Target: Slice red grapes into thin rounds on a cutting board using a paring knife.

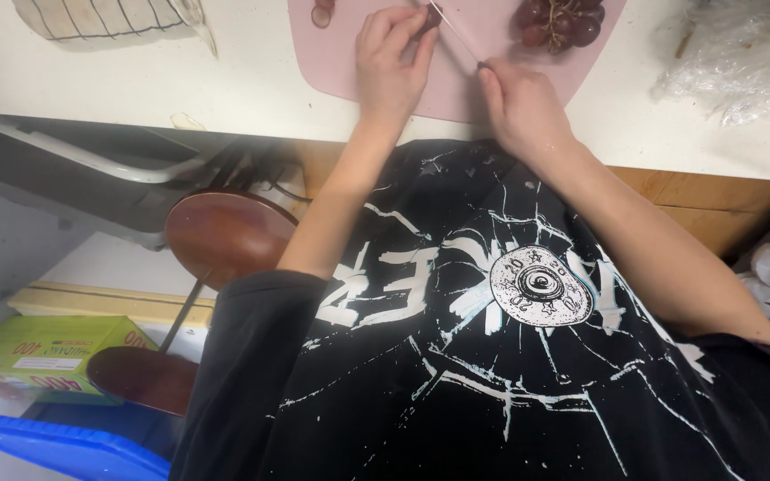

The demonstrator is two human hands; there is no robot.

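A: What is the left hand (391,55) doing?

B: It rests on the pale pink plastic cutting board (456,85), fingers pinched narrow around a single dark red grape (433,16) and pressing it to the board near the top edge of the view.

A: And the right hand (520,105)?

B: It is closed around the handle of a thin-bladed knife (458,34). The blade runs up and to the left from the fist, and its tip meets the grape the left hand holds.

A: Where do the other grapes lie?

B: A bunch of dark red grapes (559,21) sits on the board's upper right part, near the right hand but apart from it. A cut grape piece (321,15) lies on the board to the left of the left hand.

A: What carries the board?

B: A white counter (251,89). On it, at the far right, lies crumpled clear plastic wrap (741,62), and at the upper left a cream cloth with dark grid lines (104,18).

A: Below the counter?

B: A round brown wooden stool (225,236), a green cardboard box (42,352) and a blue plastic bin (55,450).
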